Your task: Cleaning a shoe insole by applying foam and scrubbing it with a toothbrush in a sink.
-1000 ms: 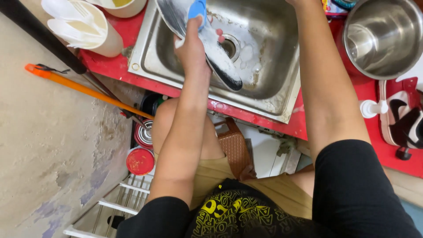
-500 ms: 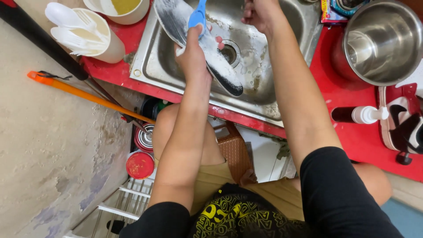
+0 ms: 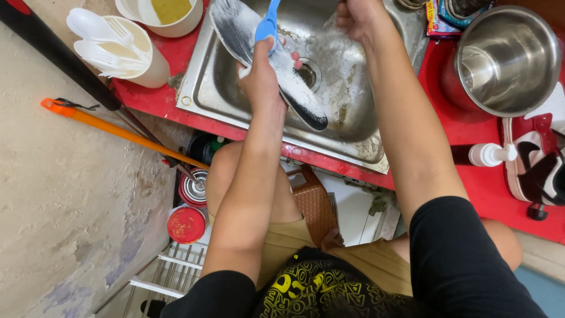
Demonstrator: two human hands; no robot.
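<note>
A long grey insole [image 3: 297,88] with a black tip lies slanted in the steel sink [image 3: 203,88]. My left hand [image 3: 262,76] is shut on a blue brush [image 3: 268,23] and presses it against the insole's middle. My right hand [image 3: 356,15] is at the sink's far side by the top edge, fingers curled; what it holds, if anything, is hidden. The sink's floor around the drain [image 3: 307,75] is wet and soapy.
A steel pot [image 3: 506,59], a white pump bottle [image 3: 488,154] and a red, white and black sneaker [image 3: 538,168] sit on the red counter [image 3: 471,188] at right. Left: a white tub of plastic spoons [image 3: 118,50], a bowl of yellow liquid [image 3: 168,12], an orange handle [image 3: 118,129]. Tins [image 3: 186,224] stand below.
My right hand has come into view at the sink's far side. My left hand with the brush has slid a little along the insole. The view has shifted, showing the pump bottle.
</note>
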